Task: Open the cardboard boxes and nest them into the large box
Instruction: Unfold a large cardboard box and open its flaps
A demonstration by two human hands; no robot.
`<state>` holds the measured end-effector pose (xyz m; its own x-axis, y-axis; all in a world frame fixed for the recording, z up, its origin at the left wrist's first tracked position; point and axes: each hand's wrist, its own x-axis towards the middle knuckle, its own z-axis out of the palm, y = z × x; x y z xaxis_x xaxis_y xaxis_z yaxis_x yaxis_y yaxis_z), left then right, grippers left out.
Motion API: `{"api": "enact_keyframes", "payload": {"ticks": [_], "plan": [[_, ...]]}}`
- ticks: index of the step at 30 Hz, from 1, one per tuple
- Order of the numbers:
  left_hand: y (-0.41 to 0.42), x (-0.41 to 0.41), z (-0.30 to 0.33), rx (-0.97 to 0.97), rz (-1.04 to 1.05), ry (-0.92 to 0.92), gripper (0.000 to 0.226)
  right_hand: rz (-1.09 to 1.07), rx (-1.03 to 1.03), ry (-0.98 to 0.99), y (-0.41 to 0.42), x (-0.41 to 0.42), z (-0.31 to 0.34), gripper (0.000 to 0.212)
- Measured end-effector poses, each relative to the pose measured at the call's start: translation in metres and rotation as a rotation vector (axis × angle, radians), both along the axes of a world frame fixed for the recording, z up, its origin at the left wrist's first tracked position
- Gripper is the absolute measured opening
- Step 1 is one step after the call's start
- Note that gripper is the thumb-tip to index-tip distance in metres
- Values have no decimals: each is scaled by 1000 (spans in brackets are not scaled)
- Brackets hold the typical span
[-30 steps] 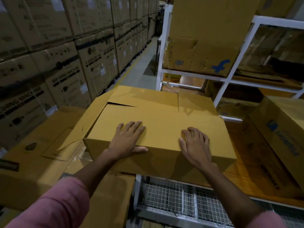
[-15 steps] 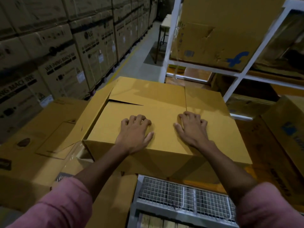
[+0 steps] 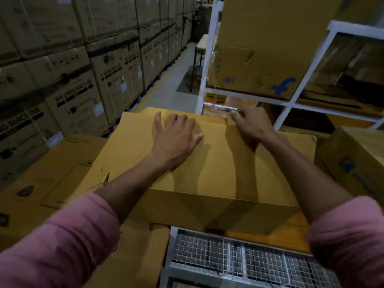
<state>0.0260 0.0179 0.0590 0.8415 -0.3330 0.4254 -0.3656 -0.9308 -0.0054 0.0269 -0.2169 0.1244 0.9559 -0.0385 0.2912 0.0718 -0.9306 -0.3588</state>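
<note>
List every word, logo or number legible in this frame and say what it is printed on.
"LG": stacked carton on the left wall.
"WASHING MACHINE", partly legible: lower carton.
"MACHINE", start cut off: nearest carton.
Blue "f" mark: box on the white rack.
Blue print on the box at right: unreadable.
White stickers and small print on the cartons: too blurred.

Brown boxes, pink sleeves, white shelf

The big plain cardboard box [image 3: 218,163] in the middle is yellow-brown with no print. The rolled-up sleeves [image 3: 68,242] are pink. The metal shelf frame [image 3: 291,100] is white, and the brown box on the shelf [image 3: 259,69] has a blue mark. The stacked cartons along the wall [image 3: 72,90] are dull brown with black letters. The wire mesh panel [image 3: 239,258] is grey with small squares. The floor [image 3: 176,84] is grey with a yellow line.
</note>
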Motion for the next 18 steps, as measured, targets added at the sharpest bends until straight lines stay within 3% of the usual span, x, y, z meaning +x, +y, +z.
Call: {"api": "enact_keyframes", "payload": {"ticks": [2, 4, 6, 9, 14, 18], "plan": [[-3, -7, 43, -10, 5, -96, 52, 70, -29, 118, -7, -13, 37, 31], [-4, -17, 75, -106, -42, -38, 42, 139, -23, 316, -15, -26, 59, 22], [-4, -26, 95, -156, -88, 193, 36, 196, -43, 545, -15, -40, 68, 16], [-3, -47, 112, -53, -141, 592, 36, 306, 17, 782, -7, -64, 60, 27], [5, -77, 115, 50, -214, 1016, 36, 417, -88, 891, 10, -99, 25, 39], [5, -89, 86, 55, -254, 1017, 38, 434, -81, 803, 11, -128, 4, 41]]}}
